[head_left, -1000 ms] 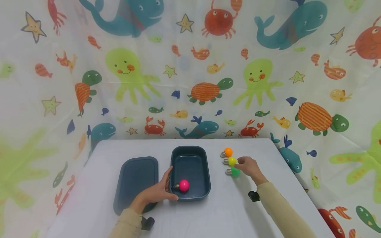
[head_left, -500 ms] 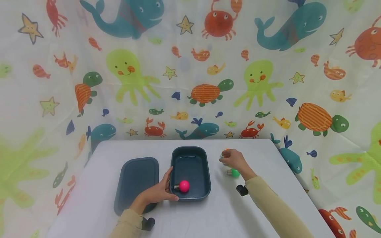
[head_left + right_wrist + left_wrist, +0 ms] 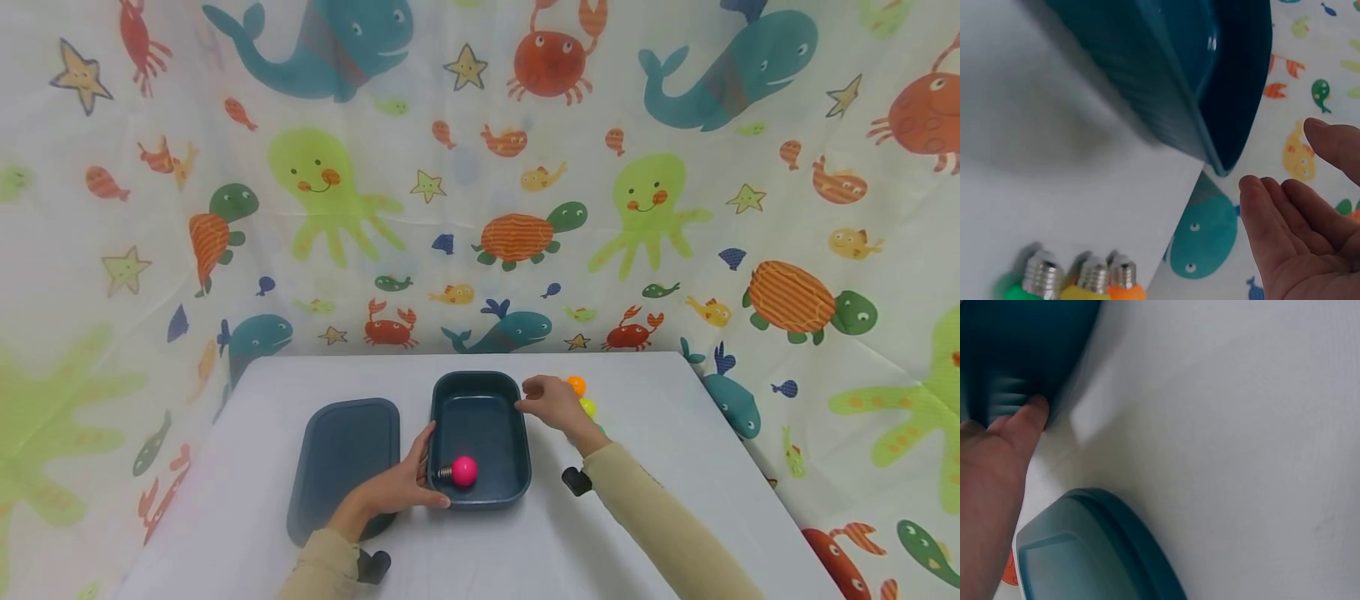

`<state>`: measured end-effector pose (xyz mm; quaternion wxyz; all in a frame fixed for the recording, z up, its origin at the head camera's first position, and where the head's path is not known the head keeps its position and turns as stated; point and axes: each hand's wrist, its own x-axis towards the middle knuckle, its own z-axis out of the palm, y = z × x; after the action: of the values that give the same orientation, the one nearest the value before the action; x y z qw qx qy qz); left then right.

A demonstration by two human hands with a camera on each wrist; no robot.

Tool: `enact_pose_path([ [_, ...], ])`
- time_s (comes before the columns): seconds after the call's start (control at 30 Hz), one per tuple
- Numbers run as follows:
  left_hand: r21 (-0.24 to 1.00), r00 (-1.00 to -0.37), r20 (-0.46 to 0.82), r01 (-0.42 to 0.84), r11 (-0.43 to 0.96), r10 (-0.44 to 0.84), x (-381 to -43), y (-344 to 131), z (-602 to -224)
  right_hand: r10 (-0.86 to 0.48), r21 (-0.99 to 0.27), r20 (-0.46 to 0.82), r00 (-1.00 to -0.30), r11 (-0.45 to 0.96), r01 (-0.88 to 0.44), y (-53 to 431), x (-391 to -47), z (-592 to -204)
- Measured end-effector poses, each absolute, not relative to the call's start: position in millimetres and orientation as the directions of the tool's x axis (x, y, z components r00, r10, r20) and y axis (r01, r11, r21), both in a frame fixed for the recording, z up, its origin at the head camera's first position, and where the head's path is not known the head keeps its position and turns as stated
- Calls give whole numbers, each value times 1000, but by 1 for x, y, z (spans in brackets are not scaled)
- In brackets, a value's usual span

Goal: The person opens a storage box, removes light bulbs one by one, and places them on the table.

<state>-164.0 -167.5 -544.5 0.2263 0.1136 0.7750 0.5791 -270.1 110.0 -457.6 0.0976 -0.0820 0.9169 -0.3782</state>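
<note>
A dark blue rectangular container (image 3: 483,429) sits mid-table with a pink light bulb (image 3: 464,472) lying in its near left corner. My left hand (image 3: 397,485) grips that corner, fingers along the left wall and thumb at the front wall. Beside the container's right rim, toward its far end, is my right hand (image 3: 557,404); its fingers are loosely bent and nothing lies between them in the right wrist view. Behind this hand lie an orange bulb (image 3: 576,385), a yellow bulb (image 3: 588,407) and a green bulb (image 3: 1019,292), partly hidden in the head view.
A matching blue lid (image 3: 348,458) lies flat left of the container, partly under the left forearm. The white table (image 3: 660,500) ends at a curtain (image 3: 465,175) printed with sea animals, which hangs behind and at both sides.
My right hand has moved left from beside the bulbs, over them, to the container's right rim. The three bulbs still lie in their row. My left hand has stayed on the container.
</note>
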Motion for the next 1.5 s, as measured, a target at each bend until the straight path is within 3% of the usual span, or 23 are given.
enact_pose_path([
  [0.77, 942, -877, -215, -70, 328, 430, -159, -163, -547, -452, -691, -116, -885, 676, -255, 62, -258, -452],
  [1.5, 950, -867, -215, -78, 304, 449, -155, -162, -548, -482, -646, -184, -856, 717, -264, 37, -247, -472],
])
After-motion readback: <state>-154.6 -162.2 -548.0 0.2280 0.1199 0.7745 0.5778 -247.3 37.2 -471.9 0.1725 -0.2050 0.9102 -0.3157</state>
